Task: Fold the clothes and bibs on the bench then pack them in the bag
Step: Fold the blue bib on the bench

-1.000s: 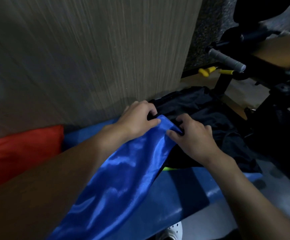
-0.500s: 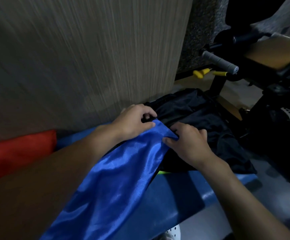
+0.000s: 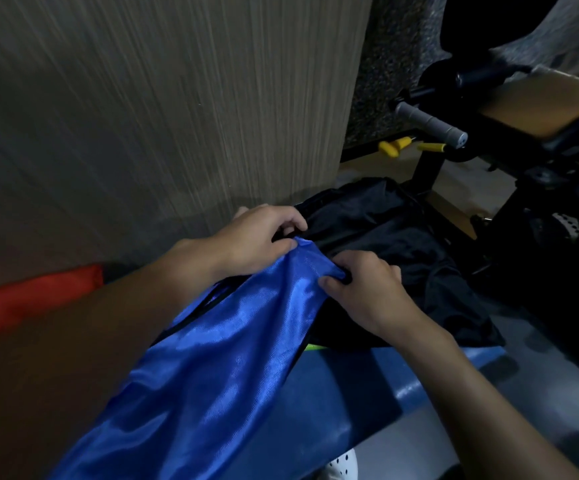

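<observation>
both hands, left hand [image 3: 256,239] and right hand [image 3: 364,291], pinched the blue bib's [image 3: 218,368] far edge; its near end ran out of frame.

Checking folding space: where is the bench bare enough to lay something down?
Bare bench lies along the near edge, between the blue cloth and the black clothes. The far end is crowded with those clothes; an orange cloth lies left.
</observation>
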A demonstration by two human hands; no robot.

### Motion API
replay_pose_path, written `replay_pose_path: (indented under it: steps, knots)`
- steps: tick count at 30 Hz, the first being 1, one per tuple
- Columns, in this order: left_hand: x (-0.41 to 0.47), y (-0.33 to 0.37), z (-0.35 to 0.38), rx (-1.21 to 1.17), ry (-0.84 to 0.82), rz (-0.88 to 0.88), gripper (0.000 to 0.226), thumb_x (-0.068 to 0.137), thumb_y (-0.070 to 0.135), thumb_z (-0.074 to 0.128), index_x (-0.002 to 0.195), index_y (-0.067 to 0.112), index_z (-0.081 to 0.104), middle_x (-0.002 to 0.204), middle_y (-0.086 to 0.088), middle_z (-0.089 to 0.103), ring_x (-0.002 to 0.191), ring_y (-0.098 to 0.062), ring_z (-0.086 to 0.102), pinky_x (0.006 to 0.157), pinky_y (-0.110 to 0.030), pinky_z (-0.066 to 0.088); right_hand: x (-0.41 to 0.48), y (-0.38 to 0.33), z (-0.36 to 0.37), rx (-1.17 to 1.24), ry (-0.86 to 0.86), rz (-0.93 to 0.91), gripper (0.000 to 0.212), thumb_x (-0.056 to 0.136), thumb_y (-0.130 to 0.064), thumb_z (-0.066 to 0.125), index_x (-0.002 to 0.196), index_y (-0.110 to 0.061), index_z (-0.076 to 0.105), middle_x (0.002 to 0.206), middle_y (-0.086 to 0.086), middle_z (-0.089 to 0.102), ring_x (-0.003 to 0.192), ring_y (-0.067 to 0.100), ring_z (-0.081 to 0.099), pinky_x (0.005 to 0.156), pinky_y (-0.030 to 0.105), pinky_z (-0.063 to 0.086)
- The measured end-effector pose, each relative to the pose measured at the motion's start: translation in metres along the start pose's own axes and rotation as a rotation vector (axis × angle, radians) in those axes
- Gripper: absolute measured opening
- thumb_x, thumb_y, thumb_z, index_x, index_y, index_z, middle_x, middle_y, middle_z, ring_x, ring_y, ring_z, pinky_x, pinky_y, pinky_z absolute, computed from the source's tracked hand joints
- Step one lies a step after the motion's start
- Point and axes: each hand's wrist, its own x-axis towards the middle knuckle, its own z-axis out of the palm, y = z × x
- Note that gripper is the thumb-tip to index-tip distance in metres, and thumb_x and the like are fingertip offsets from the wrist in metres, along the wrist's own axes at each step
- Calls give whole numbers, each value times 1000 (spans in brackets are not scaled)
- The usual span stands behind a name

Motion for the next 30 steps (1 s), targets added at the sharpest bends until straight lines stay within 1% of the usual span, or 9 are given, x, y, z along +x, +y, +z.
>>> replay_pose_path:
  steps: [3, 8, 11, 14, 17, 21, 25, 28, 30]
  knots:
    - [1, 1, -2, 72, -106, 22, 29, 97, 23, 61, 124, 31, 67, 108, 11, 57, 114, -13, 49, 110, -48, 31, -2, 0, 0, 8, -6, 0, 23, 90, -37, 62, 75, -21, 54, 71, -7, 58, 81, 15, 51, 81, 33, 23]
    - [1, 3, -6, 72, -94, 50, 16, 93, 22, 65, 103, 34, 66, 107, 12, 55, 111, -9, 45, 110, -44, 28, -7, 0, -5, 48, -50, -2, 13, 88, -40, 63, 87, -29, 58, 85, -9, 65, 94, 14, 57, 84, 32, 22]
    - [2, 3, -13, 52, -87, 78, 15, 90, 22, 69, 92, 36, 63, 105, 16, 59, 110, -10, 50, 108, -46, 33, -11, 1, -9, 83, -94, -8, 12, 88, -37, 64, 82, -32, 56, 85, -8, 66, 95, 15, 58, 91, 35, 29]
    - [4, 2, -19, -49, -93, 53, 13, 87, 17, 72, 89, 29, 69, 93, 14, 69, 95, -6, 61, 100, -42, 45, -10, 4, -10, 154, -62, 11, 13, 86, -32, 67, 78, -31, 57, 83, -7, 67, 93, 20, 61, 97, 43, 40]
    - [5, 5, -21, -197, -88, 38, 12, 88, 9, 72, 93, 20, 74, 89, 6, 72, 84, -3, 65, 85, -30, 54, -7, 6, -8, 238, -30, 51, 18, 84, -30, 70, 73, -26, 56, 74, -4, 64, 82, 24, 62, 84, 42, 47]
    - [5, 6, -24, -281, -92, 30, 14, 91, 6, 69, 101, 14, 75, 93, 0, 74, 85, -6, 68, 81, -21, 54, -6, 8, -6, 314, -5, 74, 21, 81, -28, 74, 70, -19, 59, 62, -3, 59, 60, 12, 53, 64, 30, 40]
    - [1, 7, -29, -251, -97, 22, 16, 88, 3, 72, 98, 15, 75, 84, -4, 72, 67, 1, 57, 66, -15, 47, -13, 3, -7, 405, 4, 42, 17, 80, -22, 75, 72, -18, 61, 61, -8, 59, 56, 4, 50, 61, 25, 41]
    - [-11, 9, -38, -244, -68, 9, 17, 85, 1, 73, 93, 16, 75, 86, -15, 71, 66, -6, 54, 64, -22, 47, -23, -10, -11, 406, 49, -38, 18, 80, -19, 74, 72, -20, 58, 62, -7, 59, 56, 6, 51, 62, 26, 42]
    - [-24, 11, -47, -237, -48, 26, 16, 84, -1, 73, 92, 13, 74, 81, -10, 71, 65, -4, 55, 64, -19, 46, -32, -21, -11, 368, 73, -120, 17, 80, -21, 73, 75, -22, 57, 65, -7, 60, 60, 11, 54, 69, 31, 45]
